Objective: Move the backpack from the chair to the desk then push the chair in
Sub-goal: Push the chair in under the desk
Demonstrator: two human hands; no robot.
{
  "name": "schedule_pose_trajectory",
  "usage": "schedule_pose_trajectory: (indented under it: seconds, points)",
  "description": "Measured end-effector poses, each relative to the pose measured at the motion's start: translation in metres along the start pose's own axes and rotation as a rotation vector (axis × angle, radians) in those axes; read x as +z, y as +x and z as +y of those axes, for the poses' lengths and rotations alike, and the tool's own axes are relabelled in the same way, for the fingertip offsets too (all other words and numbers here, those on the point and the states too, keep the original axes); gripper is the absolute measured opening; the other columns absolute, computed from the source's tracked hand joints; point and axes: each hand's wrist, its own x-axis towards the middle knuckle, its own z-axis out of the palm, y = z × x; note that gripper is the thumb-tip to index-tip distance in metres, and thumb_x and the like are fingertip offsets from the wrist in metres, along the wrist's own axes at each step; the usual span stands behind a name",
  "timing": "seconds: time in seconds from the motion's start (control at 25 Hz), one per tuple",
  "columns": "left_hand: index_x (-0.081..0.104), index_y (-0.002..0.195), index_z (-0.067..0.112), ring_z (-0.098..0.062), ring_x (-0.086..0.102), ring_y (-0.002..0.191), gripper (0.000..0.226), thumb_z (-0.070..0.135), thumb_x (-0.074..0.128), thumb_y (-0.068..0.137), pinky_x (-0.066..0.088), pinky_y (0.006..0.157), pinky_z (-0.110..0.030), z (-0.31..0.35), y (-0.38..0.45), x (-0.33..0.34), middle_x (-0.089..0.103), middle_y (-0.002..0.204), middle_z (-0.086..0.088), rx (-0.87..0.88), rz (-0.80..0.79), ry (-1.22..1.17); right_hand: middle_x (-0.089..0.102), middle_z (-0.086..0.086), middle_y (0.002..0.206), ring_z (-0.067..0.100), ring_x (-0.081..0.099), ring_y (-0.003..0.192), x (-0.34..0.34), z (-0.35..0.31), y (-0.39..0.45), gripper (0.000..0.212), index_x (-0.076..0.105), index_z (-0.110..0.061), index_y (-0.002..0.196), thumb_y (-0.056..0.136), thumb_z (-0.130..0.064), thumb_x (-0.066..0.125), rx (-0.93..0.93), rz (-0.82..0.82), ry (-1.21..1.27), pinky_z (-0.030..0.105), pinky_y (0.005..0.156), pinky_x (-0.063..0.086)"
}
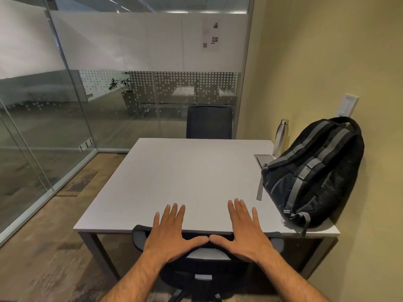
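Note:
The black backpack (314, 173) with grey straps lies on the right side of the grey desk (174, 182), leaning against the yellow wall. The dark office chair (139, 236) stands at the desk's near edge, its backrest top level with the desktop edge and its seat under the desk. My left hand (172, 234) and my right hand (242, 232) are flat with fingers spread over the top of the chair's backrest, thumbs touching. Neither hand holds anything. My hands and forearms hide much of the backrest.
A steel bottle (280, 138) stands on the desk behind the backpack, beside a cable hatch (263, 159). A second dark chair (209, 122) sits at the desk's far side. Glass partitions (65, 127) run along the left and back. Patterned carpet lies to the left.

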Motion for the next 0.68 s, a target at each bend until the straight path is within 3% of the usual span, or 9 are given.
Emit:
schedule_pose_trajectory:
  seconds: [0.12,0.4,0.68]
  points:
    - [-0.018,0.160,0.032,-0.018,-0.032,0.150,0.141,0.114,0.017,0.050,-0.021,0.123,-0.049,-0.004,-0.010,0.003,-0.025,0.169,0.001,-0.019,-0.037,0.015,-0.032,-0.002,0.165,0.013,-0.040,0.146,0.004,-0.007,-0.012,0.131,-0.026,-0.027,0.156,0.062,-0.109,0.014,-0.016,-0.003,-0.003,0.040,0.110,-0.038]
    - [-0.019,0.159,0.032,-0.017,-0.037,0.147,0.141,0.114,0.017,0.050,-0.022,0.122,-0.049,-0.007,-0.045,0.008,-0.029,0.165,0.003,-0.023,-0.004,0.022,-0.034,-0.004,0.163,0.012,-0.040,0.147,0.007,-0.020,-0.046,0.132,-0.025,-0.025,0.156,0.062,-0.109,0.014,-0.030,-0.003,-0.001,0.047,0.121,-0.026]
    - [-0.021,0.158,0.026,-0.018,-0.036,0.149,0.143,0.114,0.012,0.050,-0.019,0.124,-0.051,0.000,-0.083,0.010,-0.030,0.166,0.001,-0.022,0.016,0.019,-0.035,-0.006,0.163,0.003,-0.043,0.143,0.003,-0.026,-0.080,0.129,-0.026,-0.025,0.156,0.066,-0.106,0.019,-0.089,0.031,0.012,0.043,0.121,-0.026]
